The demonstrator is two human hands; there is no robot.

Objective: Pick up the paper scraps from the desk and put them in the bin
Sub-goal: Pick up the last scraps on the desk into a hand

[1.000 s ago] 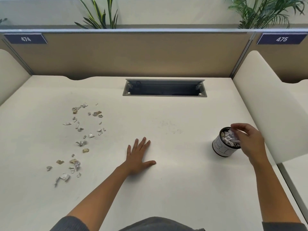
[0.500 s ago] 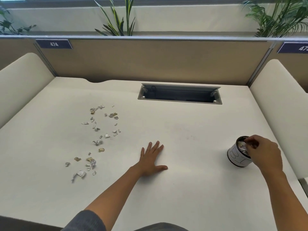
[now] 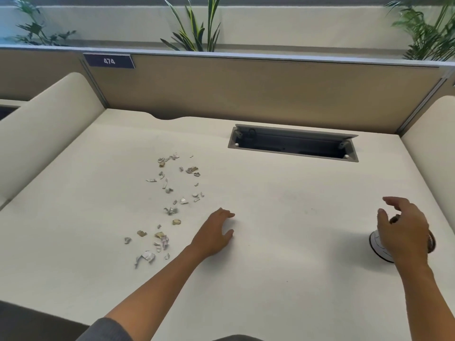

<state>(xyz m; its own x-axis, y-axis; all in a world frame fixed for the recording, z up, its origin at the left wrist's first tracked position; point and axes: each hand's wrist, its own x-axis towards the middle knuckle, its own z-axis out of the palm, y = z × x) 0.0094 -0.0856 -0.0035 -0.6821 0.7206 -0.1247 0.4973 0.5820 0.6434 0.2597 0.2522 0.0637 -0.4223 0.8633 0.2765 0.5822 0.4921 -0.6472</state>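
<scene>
Paper scraps (image 3: 170, 203) left of both hands; left hand (image 3: 213, 232), right hand (image 3: 403, 232) loose, empty.

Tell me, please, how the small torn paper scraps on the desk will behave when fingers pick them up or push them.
The small torn grey and tan paper scraps look thin and crumpled, so they are probably very light and floppy. Lying flat on the smooth cream desk, they would likely slide when pushed, and scatter easily.

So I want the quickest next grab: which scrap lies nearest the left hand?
The tan scrap just left of the left hand; the others lie farther off.
</scene>
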